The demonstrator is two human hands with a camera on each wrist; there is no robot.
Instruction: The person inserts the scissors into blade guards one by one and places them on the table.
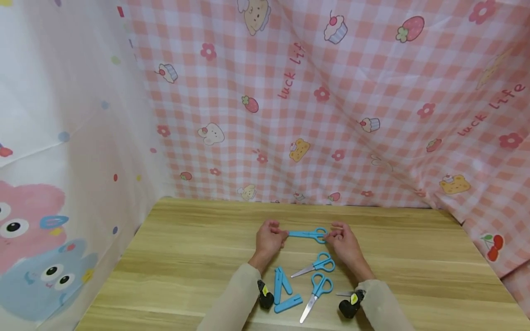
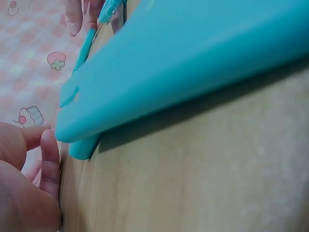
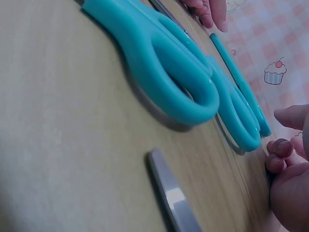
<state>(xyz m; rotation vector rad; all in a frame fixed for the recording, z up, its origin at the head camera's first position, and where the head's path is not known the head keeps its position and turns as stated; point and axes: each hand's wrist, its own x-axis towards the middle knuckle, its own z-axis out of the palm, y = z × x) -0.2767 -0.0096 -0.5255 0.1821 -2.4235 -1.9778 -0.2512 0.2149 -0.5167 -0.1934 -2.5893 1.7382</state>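
In the head view, a pair of blue scissors [image 1: 304, 234] with its blade in a blue sheath lies crosswise between both hands. My left hand [image 1: 270, 238] pinches the sheath's tip; in the left wrist view its thumb and a finger meet. At the other end, my right hand [image 1: 344, 243] has its fingertips at the looped handles. Nearer the body lie two bare-bladed blue scissors, one pair [image 1: 324, 263] just below the sheathed one and another [image 1: 318, 285] pointing toward the front. Three loose blue sheaths [image 1: 288, 304] lie beside the left forearm.
A further metal blade [image 3: 176, 200] sticks out by the right wrist, its handle hidden under the sleeve in the head view. Each wrist wears a black camera [image 1: 266, 296]. Behind the wooden table [image 1: 174, 266] hangs a pink checked cloth [image 1: 290, 115], with a white printed one on the left.
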